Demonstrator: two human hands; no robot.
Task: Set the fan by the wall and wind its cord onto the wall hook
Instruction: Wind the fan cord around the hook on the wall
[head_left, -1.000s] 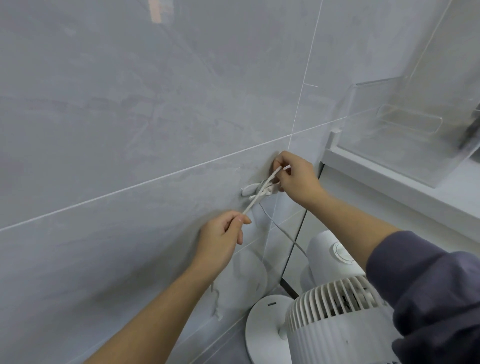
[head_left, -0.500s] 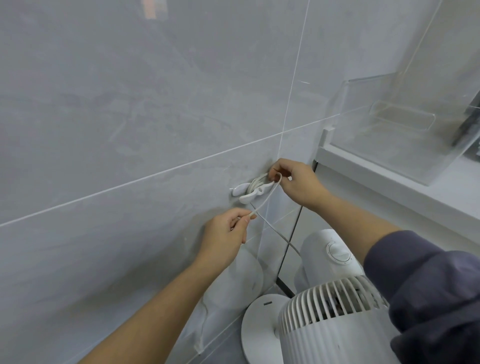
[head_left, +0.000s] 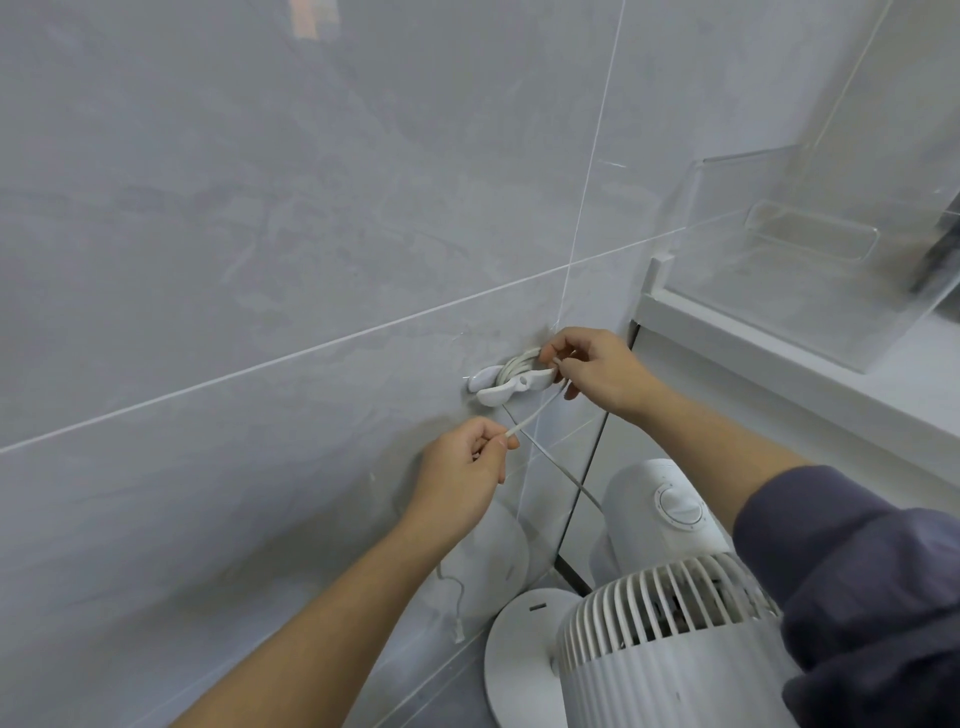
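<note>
Home interior, likely a bathroom or utility corner, glossy grey tiles covering the wall, white ledge carrying a clear bin, household fan standing below

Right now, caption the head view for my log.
Left hand and right hand wind white cord onto wall hook above fan.
</note>
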